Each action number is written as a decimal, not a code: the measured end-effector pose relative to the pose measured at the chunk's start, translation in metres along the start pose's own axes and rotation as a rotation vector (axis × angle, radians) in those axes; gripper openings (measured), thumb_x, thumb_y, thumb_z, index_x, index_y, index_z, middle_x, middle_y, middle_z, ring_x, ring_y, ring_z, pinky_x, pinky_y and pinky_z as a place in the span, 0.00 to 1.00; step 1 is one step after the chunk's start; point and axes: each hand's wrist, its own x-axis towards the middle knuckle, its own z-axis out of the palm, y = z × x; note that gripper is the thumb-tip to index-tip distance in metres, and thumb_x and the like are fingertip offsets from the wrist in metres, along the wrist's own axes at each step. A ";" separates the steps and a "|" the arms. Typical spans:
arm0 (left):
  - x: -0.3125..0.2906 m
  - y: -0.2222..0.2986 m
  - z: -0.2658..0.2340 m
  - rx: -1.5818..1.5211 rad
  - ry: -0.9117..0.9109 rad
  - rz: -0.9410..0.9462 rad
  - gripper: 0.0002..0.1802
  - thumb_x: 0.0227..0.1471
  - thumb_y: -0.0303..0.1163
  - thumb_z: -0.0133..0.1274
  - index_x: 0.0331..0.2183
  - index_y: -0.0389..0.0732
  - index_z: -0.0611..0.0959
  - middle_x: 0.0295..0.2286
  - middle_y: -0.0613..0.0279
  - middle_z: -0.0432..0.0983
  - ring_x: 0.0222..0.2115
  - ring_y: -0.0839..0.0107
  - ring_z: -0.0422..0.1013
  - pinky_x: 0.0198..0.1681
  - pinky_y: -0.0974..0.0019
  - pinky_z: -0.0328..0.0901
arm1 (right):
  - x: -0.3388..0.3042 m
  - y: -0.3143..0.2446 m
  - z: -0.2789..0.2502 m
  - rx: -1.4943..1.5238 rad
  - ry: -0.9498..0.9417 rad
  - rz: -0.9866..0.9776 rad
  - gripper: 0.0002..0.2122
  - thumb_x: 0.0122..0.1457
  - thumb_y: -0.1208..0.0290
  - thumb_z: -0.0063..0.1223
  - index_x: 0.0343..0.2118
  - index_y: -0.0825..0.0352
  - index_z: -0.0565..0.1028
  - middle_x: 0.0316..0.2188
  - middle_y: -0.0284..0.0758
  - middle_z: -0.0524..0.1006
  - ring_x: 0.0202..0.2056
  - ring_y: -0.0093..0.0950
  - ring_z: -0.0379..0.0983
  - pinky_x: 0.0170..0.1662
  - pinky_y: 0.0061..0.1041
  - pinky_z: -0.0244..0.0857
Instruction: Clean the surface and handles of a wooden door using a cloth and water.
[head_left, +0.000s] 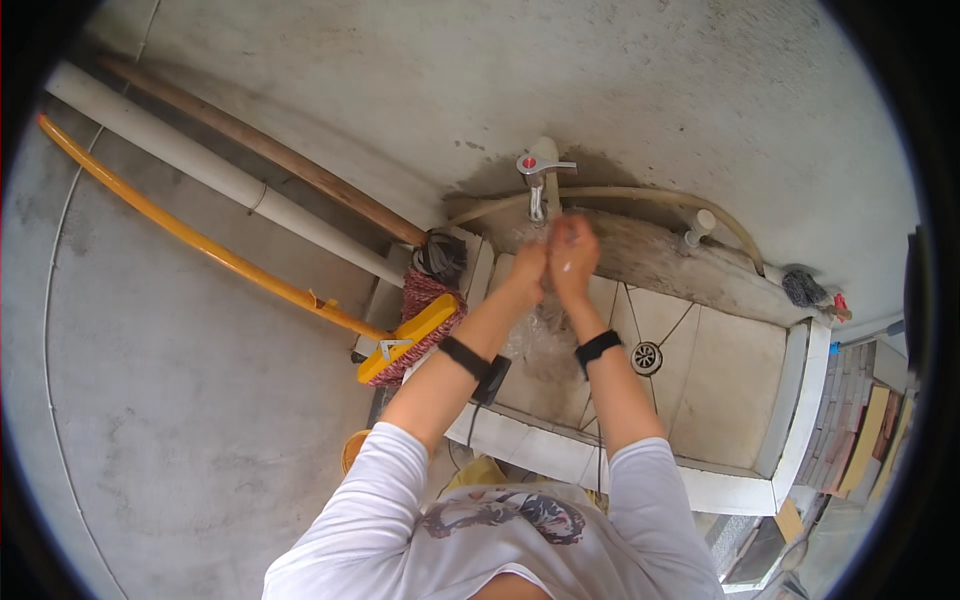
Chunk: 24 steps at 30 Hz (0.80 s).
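My left hand [531,268] and my right hand [573,258] are close together beneath the spout of a silver tap [538,190] with a red mark on top. Water splashes below them into a pale tiled sink [735,375]. The right hand's fingers look curled and closed; whether anything is inside them is hidden. A small white spot shows on the back of that hand. The left hand's fingers are blurred and partly covered by the right hand. Each forearm wears a black band, and a small dark box with a cable hangs at the left one.
A mop with a yellow head [410,340] and long yellow handle [190,232] leans left of the sink, beside a white pipe [200,165] and a wooden pole [290,160]. The sink has a round drain [647,357]. A hose [650,194] runs along the wall, near a grey scrubber [803,288].
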 end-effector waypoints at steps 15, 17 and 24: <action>-0.040 0.082 -0.035 0.398 -0.100 0.183 0.18 0.47 0.39 0.47 0.37 0.36 0.72 0.32 0.64 0.71 0.33 0.74 0.67 0.38 0.68 0.62 | 0.033 0.034 -0.014 0.306 -0.120 -0.145 0.08 0.47 0.70 0.52 0.28 0.69 0.71 0.22 0.37 0.73 0.27 0.25 0.68 0.34 0.25 0.61; -0.030 0.076 -0.039 0.120 -0.200 0.174 0.18 0.47 0.39 0.48 0.37 0.36 0.72 0.32 0.63 0.71 0.34 0.74 0.66 0.40 0.67 0.61 | 0.024 0.037 -0.014 0.251 -0.212 -0.094 0.07 0.47 0.70 0.53 0.25 0.69 0.72 0.21 0.36 0.73 0.27 0.22 0.67 0.34 0.25 0.61; -0.005 0.004 -0.027 0.007 -0.094 0.039 0.20 0.46 0.42 0.47 0.37 0.37 0.72 0.33 0.59 0.70 0.37 0.69 0.65 0.42 0.63 0.60 | -0.012 -0.007 0.013 0.001 -0.141 -0.004 0.06 0.50 0.70 0.47 0.23 0.68 0.72 0.23 0.41 0.74 0.24 0.34 0.68 0.31 0.26 0.61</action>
